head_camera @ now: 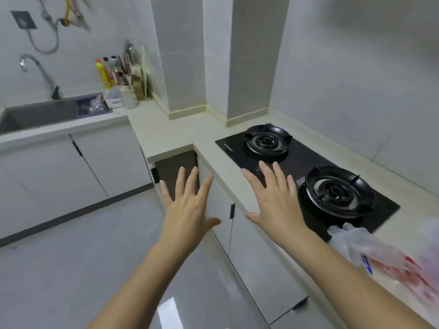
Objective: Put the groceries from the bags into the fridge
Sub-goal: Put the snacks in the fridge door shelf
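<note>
A person's left hand (187,210) and right hand (276,205) hang in the air with fingers spread wide, each grip released and holding nothing. The left is over the floor beside the cabinet doors. The right is above the surface (171,129), in front of a black two-burner gas hob (297,157). Thin plastic grocery bags (370,248), blurred, lie on the surface at near right, just beside the hob. Their blue-and-white label (367,263) and the hob's white brand mark (228,148) are too blurred to read. A sink (42,115) and a yellow bottle (101,76) sit far left.
</note>
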Action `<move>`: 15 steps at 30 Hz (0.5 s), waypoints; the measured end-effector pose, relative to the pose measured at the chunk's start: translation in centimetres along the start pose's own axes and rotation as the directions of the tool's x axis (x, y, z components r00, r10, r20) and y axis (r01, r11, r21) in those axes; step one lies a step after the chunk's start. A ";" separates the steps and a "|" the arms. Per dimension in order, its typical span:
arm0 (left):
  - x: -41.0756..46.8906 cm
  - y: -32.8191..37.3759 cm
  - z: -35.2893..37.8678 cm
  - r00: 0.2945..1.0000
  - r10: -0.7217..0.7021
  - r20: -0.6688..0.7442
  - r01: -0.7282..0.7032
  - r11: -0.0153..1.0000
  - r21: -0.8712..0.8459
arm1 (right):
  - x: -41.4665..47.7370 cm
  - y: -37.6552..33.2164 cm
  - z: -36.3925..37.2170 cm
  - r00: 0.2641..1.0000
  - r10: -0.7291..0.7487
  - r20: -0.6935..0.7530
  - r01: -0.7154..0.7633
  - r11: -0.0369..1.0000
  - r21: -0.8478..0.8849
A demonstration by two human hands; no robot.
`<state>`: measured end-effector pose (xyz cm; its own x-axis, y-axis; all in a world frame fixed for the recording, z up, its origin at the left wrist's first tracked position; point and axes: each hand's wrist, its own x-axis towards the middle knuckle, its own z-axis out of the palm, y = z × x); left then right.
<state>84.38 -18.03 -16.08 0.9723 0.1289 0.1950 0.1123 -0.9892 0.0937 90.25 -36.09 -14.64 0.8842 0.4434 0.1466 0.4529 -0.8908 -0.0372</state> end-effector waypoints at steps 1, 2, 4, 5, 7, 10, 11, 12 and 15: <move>1.2 0.6 0.8 0.999 0.032 -0.010 -0.033 0.999 -0.030 | 0.4 1.1 0.5 1.000 0.030 0.009 -0.030 1.000 -0.011; 2.4 1.2 1.6 0.997 0.069 -0.019 -0.069 0.996 -0.054 | 0.8 2.2 0.9 0.998 0.061 0.016 -0.061 0.998 -0.015; 4.6 2.6 3.2 0.988 0.149 -0.029 -0.151 0.984 -0.090 | 1.4 4.3 1.9 0.991 0.134 0.029 -0.134 0.991 -0.002; 5.6 3.4 4.0 0.981 0.192 -0.038 -0.195 0.975 -0.104 | 1.4 5.4 2.4 0.984 0.174 0.039 -0.174 0.985 0.009; 7.2 5.2 5.6 0.959 0.279 -0.046 -0.282 0.949 -0.138 | 1.0 7.7 3.3 0.964 0.258 0.065 -0.260 0.965 0.023; 8.5 8.4 7.6 0.921 0.388 -0.041 -0.387 0.897 -0.212 | -0.7 11.0 4.4 0.916 0.384 0.113 -0.394 0.915 0.083; 8.6 9.6 8.2 0.903 0.428 -0.036 -0.424 0.875 -0.235 | -1.5 12.0 4.6 0.898 0.418 0.136 -0.433 0.894 0.111; 8.6 10.7 8.8 0.881 0.472 -0.033 -0.464 0.848 -0.258 | -2.3 13.1 4.9 0.881 0.448 0.153 -0.468 0.873 0.136; 8.1 14.3 10.4 0.795 0.604 -0.058 -0.589 0.744 -0.316 | -5.1 16.2 5.5 0.826 0.541 0.159 -0.564 0.795 0.223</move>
<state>96.00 -31.83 -23.27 0.8287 -0.4913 0.2680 -0.5536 -0.7901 0.2633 93.68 -52.24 -21.47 0.9934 -0.1004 -0.0561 -0.1134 -0.9360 -0.3331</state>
